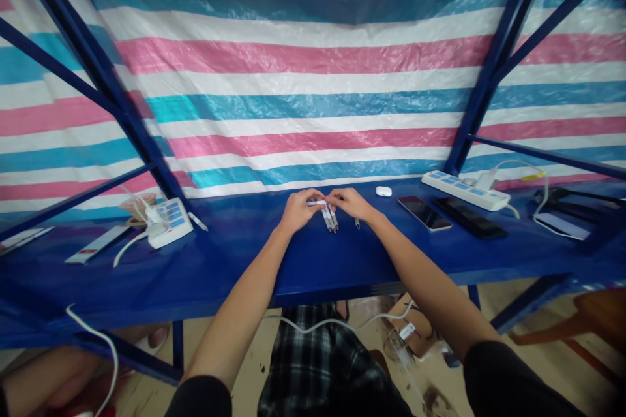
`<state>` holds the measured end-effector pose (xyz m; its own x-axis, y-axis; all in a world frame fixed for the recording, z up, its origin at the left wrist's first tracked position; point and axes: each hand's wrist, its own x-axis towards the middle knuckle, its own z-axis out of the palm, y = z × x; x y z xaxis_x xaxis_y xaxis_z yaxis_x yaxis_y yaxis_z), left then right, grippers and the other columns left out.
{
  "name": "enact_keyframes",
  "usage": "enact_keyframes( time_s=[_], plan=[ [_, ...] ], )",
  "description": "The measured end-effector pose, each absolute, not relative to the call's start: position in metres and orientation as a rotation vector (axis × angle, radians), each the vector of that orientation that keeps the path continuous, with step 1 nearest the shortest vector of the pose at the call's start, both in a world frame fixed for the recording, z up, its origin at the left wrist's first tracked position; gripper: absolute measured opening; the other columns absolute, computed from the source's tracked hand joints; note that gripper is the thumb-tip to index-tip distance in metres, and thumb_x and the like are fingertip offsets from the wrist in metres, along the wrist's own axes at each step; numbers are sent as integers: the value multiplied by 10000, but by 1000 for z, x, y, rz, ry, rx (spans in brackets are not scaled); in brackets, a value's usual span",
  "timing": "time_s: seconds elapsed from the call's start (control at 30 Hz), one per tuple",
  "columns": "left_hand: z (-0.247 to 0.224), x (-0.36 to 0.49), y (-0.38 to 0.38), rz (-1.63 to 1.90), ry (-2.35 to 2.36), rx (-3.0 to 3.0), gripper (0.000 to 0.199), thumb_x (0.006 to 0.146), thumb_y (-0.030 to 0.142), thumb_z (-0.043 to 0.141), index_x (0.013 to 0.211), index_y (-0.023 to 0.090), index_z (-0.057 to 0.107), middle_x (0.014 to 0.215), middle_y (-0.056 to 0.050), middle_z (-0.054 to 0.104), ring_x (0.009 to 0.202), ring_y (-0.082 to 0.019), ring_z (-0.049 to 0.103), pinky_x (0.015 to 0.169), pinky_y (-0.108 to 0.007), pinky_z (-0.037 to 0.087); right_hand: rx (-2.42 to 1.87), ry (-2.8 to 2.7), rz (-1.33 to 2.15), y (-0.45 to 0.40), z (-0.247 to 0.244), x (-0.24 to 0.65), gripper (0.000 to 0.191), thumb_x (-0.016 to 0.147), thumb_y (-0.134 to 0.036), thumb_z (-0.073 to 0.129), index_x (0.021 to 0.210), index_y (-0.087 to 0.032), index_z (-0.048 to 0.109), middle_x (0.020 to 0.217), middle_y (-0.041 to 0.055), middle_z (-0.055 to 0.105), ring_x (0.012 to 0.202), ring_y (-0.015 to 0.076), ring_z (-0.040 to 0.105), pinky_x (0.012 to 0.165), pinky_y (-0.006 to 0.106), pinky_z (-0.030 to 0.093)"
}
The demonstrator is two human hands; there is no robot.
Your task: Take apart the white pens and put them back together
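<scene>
Close to the middle of the blue shelf, my left hand (296,210) pinches a slim white pen (314,203) held roughly level. Just to its right, my right hand (353,201) has thumb and fingers drawn together near the tip of that pen; what sits between them is too small to make out. Below the fingertips several white pens with dark tips (329,220) lie side by side, tips toward me. Under my right hand another pen (357,224) shows only its tip end, the rest hidden.
On the blue shelf (313,267), a white earbud case (383,191), phone (424,213), black slab-like device (469,217) and power strip (464,190) lie right. Another power strip (169,223) and a white pen (198,221) are left. Blue posts flank it; a cable (337,324) hangs below.
</scene>
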<state>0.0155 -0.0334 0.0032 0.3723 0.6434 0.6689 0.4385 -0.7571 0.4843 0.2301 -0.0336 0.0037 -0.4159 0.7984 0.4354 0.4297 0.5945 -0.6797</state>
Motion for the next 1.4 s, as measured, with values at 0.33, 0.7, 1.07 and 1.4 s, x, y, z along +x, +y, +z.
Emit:
enact_keyframes(
  time_s=[0.33,0.7,1.07,1.4],
  plan=[
    [2,16,-33,1356,951,2399,213,816,272,787,1019,224,742,931,-23,781,887,-193,739,834,-296,556,-957,-2089,632,-32,4,232,396,948,-509,568,873,-150,717,719,25,713,650,153,600,670,257,394],
    [3,17,-33,1348,975,2316,203,821,316,792,991,217,743,922,-39,786,895,-220,751,847,-321,570,-959,-2065,710,-34,8,235,368,883,-490,649,933,-139,747,674,13,672,620,142,569,631,252,375],
    [14,11,-31,1741,1088,2076,421,890,441,721,1252,229,686,1177,-96,713,1114,-246,641,950,-374,502,-874,-1838,1084,-31,6,228,465,930,-607,539,933,-151,631,593,21,665,439,102,443,486,235,352],
    [8,21,-24,1458,800,1710,605,757,470,832,1270,196,668,1262,-126,699,1167,-265,632,960,-374,515,-529,-1696,1606,-58,22,216,728,890,-340,736,1527,-220,405,853,36,727,606,124,612,478,211,433]
  ],
)
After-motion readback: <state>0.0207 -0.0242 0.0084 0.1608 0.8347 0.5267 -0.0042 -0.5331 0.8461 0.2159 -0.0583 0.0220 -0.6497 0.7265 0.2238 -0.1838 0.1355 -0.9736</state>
